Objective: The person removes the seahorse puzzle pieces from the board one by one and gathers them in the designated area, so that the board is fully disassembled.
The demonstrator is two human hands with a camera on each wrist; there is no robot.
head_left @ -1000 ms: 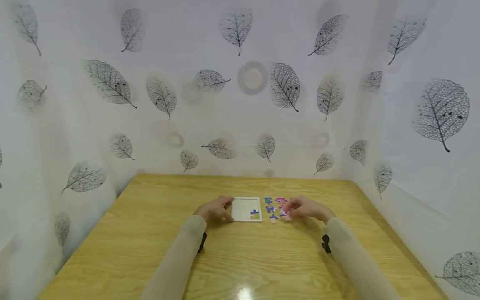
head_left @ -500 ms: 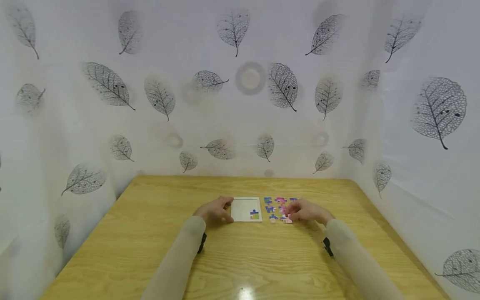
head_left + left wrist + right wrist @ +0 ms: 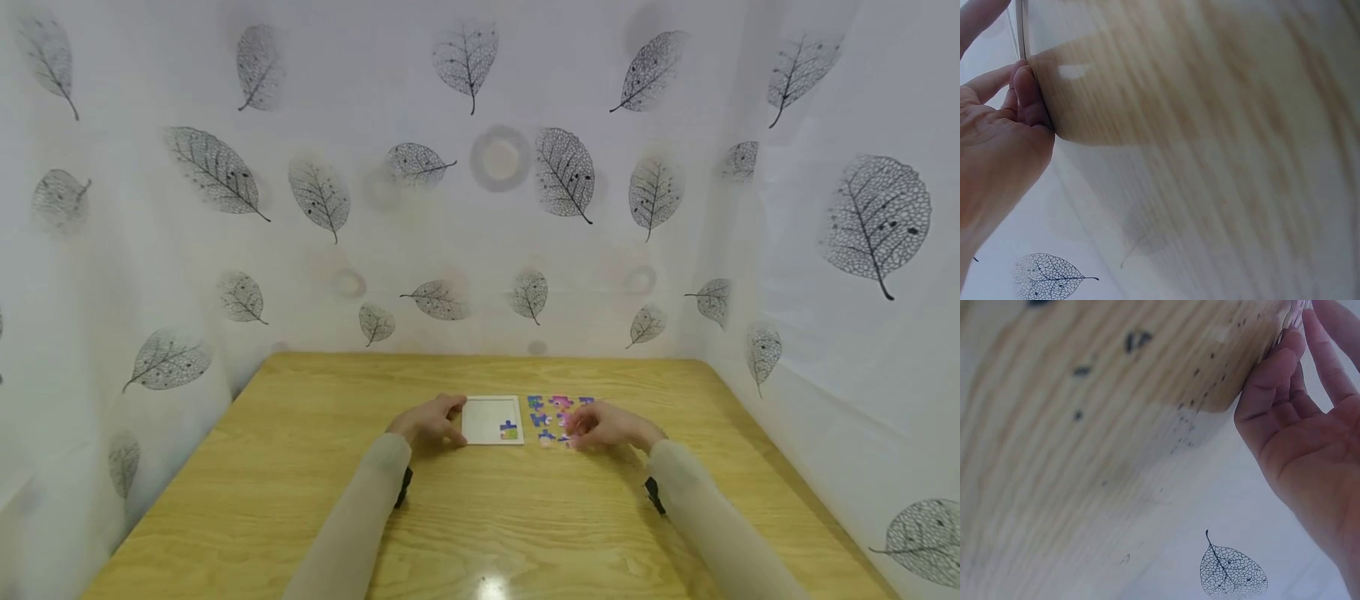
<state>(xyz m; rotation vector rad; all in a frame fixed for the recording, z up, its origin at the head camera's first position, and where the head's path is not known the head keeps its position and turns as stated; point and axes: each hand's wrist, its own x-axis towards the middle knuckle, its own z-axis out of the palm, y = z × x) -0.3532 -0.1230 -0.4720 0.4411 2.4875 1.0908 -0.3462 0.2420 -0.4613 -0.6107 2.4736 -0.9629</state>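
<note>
A square white puzzle tray (image 3: pixel 483 398) lies flat on the table, with a yellow, green and blue jigsaw piece (image 3: pixel 509 430) in its near right corner. My left hand (image 3: pixel 429 419) holds the tray's left side, thumb at the near corner and forefinger at the far one. In the left wrist view that hand's fingers (image 3: pixel 1030 97) bend against the edge. My right hand (image 3: pixel 611 423) is at the loose jigsaw pieces, its fingertips on the pink ones and partly covering them. I cannot tell whether a piece is pinched between thumb and finger.
Several loose jigsaw pieces, among them a pink one (image 3: pixel 560 402) and a blue one (image 3: pixel 540 419), lie in rows right of the tray. The wooden table (image 3: pixel 480 508) ends at a leaf-printed white curtain (image 3: pixel 480 242) behind and on both sides.
My right thumb has come down slightly over the nearest pink piece, which showed more fully half a second ago. The left hand and tray have stayed put.
</note>
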